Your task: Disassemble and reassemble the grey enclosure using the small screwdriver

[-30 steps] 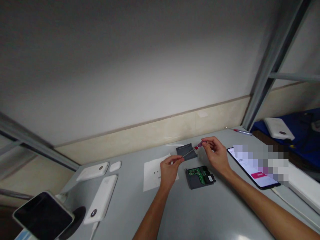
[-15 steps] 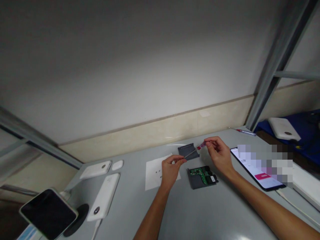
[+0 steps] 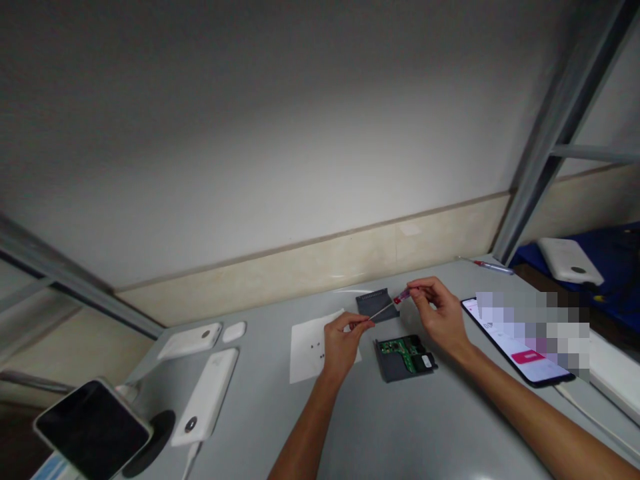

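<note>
A thin screwdriver (image 3: 401, 296) with a clear purple and red handle is held between my two hands above the desk. My right hand (image 3: 440, 313) pinches its handle end. With fingertips closed round the shaft near the tip, my left hand (image 3: 344, 339) is over the edge of a white paper sheet (image 3: 301, 363). Several tiny dark pieces, perhaps screws, lie on that sheet. Behind the screwdriver rests a flat dark grey cover (image 3: 371, 303). Nearer to me is a dark casing (image 3: 395, 370) with a green circuit board (image 3: 406, 348) showing in it.
On the right lies a lit phone (image 3: 520, 353) with a cable; a second screwdriver (image 3: 493, 267) is behind it. White power banks (image 3: 210, 393) and a small white case (image 3: 234, 331) are on the left, beside a phone on a stand (image 3: 95, 430). A wall closes the back.
Both hands keep their grip on the screwdriver and have barely moved. The whole view has shifted very slightly.
</note>
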A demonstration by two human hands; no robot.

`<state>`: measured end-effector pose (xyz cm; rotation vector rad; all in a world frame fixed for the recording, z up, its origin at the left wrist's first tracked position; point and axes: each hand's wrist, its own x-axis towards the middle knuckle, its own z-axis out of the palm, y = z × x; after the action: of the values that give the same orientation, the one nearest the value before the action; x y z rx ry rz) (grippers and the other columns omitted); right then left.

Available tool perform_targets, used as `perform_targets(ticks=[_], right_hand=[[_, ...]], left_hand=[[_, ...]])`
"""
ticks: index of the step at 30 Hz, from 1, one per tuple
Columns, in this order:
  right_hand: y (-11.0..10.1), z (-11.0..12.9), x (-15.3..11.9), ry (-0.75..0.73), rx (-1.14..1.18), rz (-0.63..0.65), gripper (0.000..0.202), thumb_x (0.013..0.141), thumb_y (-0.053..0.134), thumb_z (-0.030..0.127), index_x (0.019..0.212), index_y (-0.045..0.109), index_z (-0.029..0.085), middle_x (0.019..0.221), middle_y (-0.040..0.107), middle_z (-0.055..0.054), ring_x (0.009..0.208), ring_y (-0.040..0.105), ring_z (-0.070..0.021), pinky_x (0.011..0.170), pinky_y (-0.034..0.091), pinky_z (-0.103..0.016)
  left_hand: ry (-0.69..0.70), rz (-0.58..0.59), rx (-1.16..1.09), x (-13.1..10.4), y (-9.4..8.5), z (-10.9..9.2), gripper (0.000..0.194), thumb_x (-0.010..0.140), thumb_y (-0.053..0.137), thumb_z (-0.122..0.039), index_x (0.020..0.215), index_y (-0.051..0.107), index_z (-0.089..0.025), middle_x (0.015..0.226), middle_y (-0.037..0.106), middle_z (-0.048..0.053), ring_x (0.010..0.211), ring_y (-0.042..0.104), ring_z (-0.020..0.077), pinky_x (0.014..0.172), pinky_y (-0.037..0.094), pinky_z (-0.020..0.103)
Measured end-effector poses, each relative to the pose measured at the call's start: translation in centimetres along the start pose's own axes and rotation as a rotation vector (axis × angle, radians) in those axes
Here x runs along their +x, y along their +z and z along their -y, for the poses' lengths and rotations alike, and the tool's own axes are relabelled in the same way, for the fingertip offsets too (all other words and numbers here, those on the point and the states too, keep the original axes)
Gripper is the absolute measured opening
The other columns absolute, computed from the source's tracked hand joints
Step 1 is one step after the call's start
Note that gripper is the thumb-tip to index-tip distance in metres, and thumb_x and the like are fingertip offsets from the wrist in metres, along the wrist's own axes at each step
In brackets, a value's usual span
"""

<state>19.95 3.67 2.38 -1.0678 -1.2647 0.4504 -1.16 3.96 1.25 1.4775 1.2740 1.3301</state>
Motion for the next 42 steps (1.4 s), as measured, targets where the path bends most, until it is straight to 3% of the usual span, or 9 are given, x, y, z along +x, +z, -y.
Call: perform_targets(ticks=[11,19,27,34,42], right_hand=[[0.3,-0.1,-0.3,-0.009,-0.076,0.003,0.018,0.094,0.067,0.038,0.1,0.068,0.022,0.067,0.063,0.002,0.062,0.059,-0.0163,0.058,0.046,-0.028],[0.6,-0.6,-0.5,0.046,-0.018,-0.006,0.023,0.093,0.068,0.044,0.099,0.065,0.021,0.072,0.068,-0.001,0.064,0.064,-0.0172,0.057,0.047,-0.027],[0.3,-0.1,-0.5,-0.013,-0.095,0.066,0.017,0.096,0.064,0.036,0.103,0.069,0.022,0.075,0.071,-0.001,0.064,0.063,-0.017,0.059,0.048,-0.028],[0.4,1.4,-0.6,-0.067,-0.09,0.154,0.017,0.098,0.061,0.032,0.109,0.071,0.023,0.094,0.079,-0.005,0.063,0.064,-0.0159,0.06,0.051,-0.029],[0.7,1.5,-1.0,-0.086,-0.046,0.17,0.019,0.096,0.066,0.032,0.114,0.067,0.024,0.099,0.081,-0.005,0.06,0.064,-0.0139,0.055,0.052,-0.026]], left_hand=[[-0.093,-0.03,-0.066,0.4,0.0,0.5,0.009,0.067,0.084,-0.029,0.069,0.082,-0.021,0.071,0.078,0.003,0.07,0.066,0.0174,0.07,0.05,0.027],[-0.09,0.009,-0.091,0.7,-0.2,1.2,0.019,0.07,0.083,-0.036,0.073,0.081,-0.018,0.07,0.077,0.005,0.064,0.067,0.0172,0.062,0.05,0.027],[-0.064,0.06,-0.028,0.4,-0.3,0.8,0.013,0.072,0.08,-0.032,0.069,0.079,-0.02,0.07,0.077,0.003,0.069,0.067,0.0182,0.068,0.051,0.028],[0.043,0.157,0.159,-0.2,-0.4,0.6,0.013,0.082,0.071,-0.028,0.075,0.081,-0.022,0.073,0.076,0.001,0.07,0.065,0.0182,0.069,0.048,0.028],[0.164,0.133,0.227,-0.5,-0.1,0.8,0.014,0.088,0.074,-0.032,0.079,0.081,-0.022,0.081,0.077,0.003,0.074,0.066,0.0185,0.073,0.049,0.029]])
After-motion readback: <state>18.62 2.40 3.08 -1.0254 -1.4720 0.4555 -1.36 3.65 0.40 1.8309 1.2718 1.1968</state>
